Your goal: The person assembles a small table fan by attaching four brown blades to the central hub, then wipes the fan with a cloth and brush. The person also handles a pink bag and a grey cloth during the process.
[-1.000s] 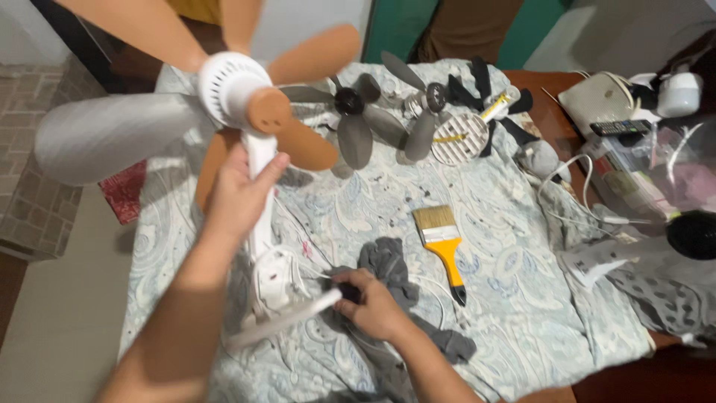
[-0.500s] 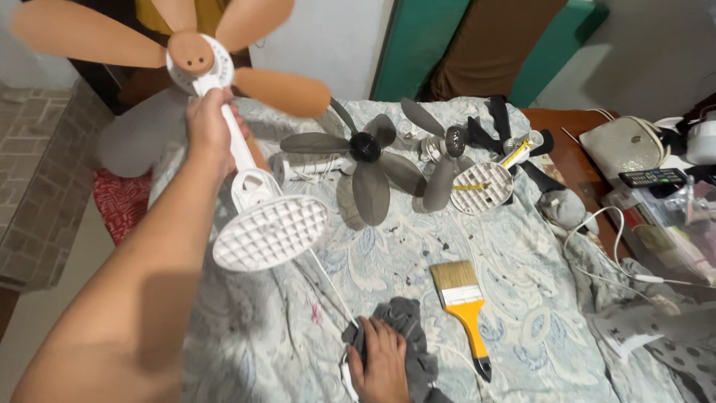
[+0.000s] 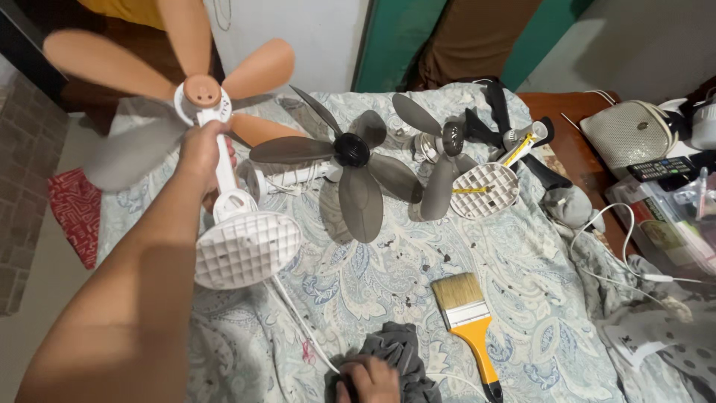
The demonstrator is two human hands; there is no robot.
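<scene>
One fan (image 3: 224,179) in left hand (image 3: 200,149)

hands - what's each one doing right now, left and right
Left hand: closed around the stem of the white fan, held up.
Right hand: resting on the grey cloth; grip cannot be told.

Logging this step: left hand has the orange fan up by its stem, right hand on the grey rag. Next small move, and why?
Probably lower the orange fan onto a bare patch of the cloth. The left hand holds it in the air, its cord trails toward the right hand on the rag, and other fans crowd behind it.
</scene>
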